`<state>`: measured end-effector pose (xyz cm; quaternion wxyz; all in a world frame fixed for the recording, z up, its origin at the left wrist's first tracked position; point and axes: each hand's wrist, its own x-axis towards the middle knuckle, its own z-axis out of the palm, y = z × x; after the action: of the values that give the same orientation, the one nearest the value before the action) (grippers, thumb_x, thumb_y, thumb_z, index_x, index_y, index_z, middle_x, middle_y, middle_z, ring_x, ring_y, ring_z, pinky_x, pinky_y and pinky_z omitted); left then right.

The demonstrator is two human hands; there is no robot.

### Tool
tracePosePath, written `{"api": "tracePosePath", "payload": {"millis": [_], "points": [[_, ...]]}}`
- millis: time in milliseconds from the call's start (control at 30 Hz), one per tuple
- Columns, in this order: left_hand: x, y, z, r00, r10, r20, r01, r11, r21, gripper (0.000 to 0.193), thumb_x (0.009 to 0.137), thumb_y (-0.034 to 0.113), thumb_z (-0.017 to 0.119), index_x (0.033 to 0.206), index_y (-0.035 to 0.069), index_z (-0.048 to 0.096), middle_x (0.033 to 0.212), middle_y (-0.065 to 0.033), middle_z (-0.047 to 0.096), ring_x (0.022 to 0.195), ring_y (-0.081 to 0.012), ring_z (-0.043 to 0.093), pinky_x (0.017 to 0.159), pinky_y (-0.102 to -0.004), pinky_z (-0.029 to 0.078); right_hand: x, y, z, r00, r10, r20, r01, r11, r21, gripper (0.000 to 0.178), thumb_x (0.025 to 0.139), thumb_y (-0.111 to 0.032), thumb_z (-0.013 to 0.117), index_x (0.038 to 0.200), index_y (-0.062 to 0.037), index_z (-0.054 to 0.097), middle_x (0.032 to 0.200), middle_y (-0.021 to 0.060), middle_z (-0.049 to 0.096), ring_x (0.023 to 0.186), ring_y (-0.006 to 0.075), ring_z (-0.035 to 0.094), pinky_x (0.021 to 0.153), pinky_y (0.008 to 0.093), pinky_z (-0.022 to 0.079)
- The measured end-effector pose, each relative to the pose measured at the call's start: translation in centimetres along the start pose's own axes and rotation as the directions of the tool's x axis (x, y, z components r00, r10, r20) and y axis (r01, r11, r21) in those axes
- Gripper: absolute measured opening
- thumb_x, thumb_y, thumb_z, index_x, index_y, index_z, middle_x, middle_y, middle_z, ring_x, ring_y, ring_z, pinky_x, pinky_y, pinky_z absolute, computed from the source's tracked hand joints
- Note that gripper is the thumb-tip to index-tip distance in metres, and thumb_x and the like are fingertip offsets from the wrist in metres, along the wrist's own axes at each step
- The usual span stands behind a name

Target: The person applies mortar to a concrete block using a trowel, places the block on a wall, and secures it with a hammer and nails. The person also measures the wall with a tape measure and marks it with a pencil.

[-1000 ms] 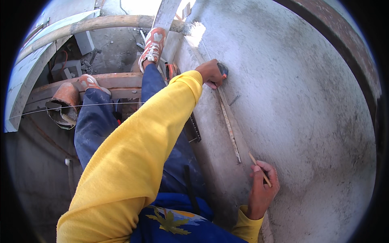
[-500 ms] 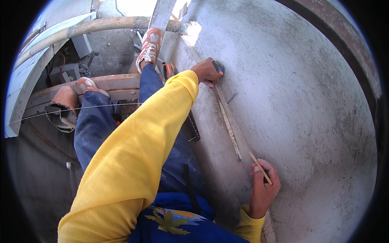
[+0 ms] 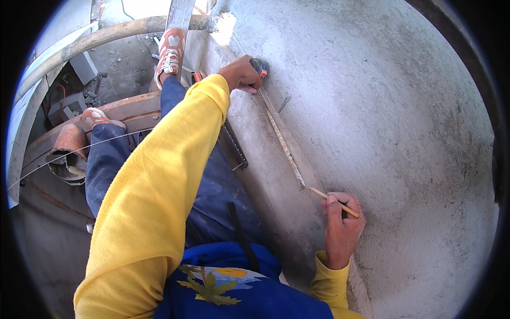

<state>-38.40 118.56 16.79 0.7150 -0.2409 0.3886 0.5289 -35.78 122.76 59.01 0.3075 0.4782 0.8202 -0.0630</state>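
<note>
Grey concrete supports the extended tape measure; the pencil tip sits just beside its far end.
Your left hand, at 12 o'clock in the head view, is curled closed on the tape measure at its case; the tape runs from there toward 5 o'clock. Your right hand, at 4 o'clock, pinches the pencil between thumb and fingers, tip toward 10 o'clock. An orange bucket lies at 9 o'clock.

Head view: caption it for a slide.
Left hand holding a tape measure, right hand a pencil near the tape's end.
</note>
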Motion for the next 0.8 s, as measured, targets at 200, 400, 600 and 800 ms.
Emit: {"api": "tracePosePath", "payload": {"millis": [200, 400, 600, 800], "points": [[0.30, -0.49, -0.12, 0.998, 0.062, 0.006, -0.062, 0.998, -0.011, 0.095, 0.074, -0.015, 0.074, 0.159, 0.002, 0.035, 0.127, -0.0201, 0.063, 0.092, -0.0276, 0.076, 0.066, -0.0307, 0.069, 0.01, 0.42, 0.31, 0.999, -0.038, -0.010, 0.038, 0.999, 0.005, 0.015, 0.098, -0.011, 0.064, 0.096, 0.0015, 0.072, 0.084, 0.0074, 0.071, 0.072, 0.0130, 0.060, 0.068, 0.0301, 0.050], [0.28, -0.42, -0.18, 0.998, 0.067, 0.009, -0.067, 0.998, 0.013, 0.092, 0.074, -0.015, 0.075, 0.157, 0.001, 0.038, 0.126, -0.0201, 0.064, 0.092, -0.0277, 0.076, 0.066, -0.0299, 0.069, -0.01, 0.50, 0.23, 0.999, -0.033, 0.004, 0.033, 0.999, -0.003, 0.015, 0.098, -0.012, 0.064, 0.096, 0.0012, 0.072, 0.083, 0.0062, 0.071, 0.072, 0.0123, 0.059, 0.068, 0.0296, 0.049], [-0.13, -0.29, -0.05, 0.998, 0.068, 0.005, -0.068, 0.998, 0.011, 0.079, 0.075, -0.014, 0.076, 0.147, -0.002, 0.046, 0.122, -0.0188, 0.064, 0.090, -0.0267, 0.076, 0.065, -0.0299, 0.069, -0.10, 0.43, 0.35, 1.000, -0.020, -0.005, 0.021, 1.000, 0.016, 0.015, 0.098, -0.011, 0.064, 0.095, 0.0010, 0.072, 0.083, 0.0057, 0.070, 0.072, 0.0121, 0.059, 0.069, 0.0293, 0.049], [-0.35, -0.22, 0.07, 0.997, 0.076, -0.035, -0.075, 0.997, 0.015, 0.074, 0.074, -0.014, 0.076, 0.142, -0.001, 0.049, 0.118, -0.0176, 0.066, 0.087, -0.0261, 0.077, 0.065, -0.0303, 0.069, -0.01, 0.59, 0.32, 0.999, -0.047, -0.013, 0.047, 0.999, -0.007, 0.016, 0.098, -0.013, 0.064, 0.095, 0.0011, 0.072, 0.080, 0.0058, 0.068, 0.071, 0.0124, 0.058, 0.068, 0.0299, 0.049]]}}
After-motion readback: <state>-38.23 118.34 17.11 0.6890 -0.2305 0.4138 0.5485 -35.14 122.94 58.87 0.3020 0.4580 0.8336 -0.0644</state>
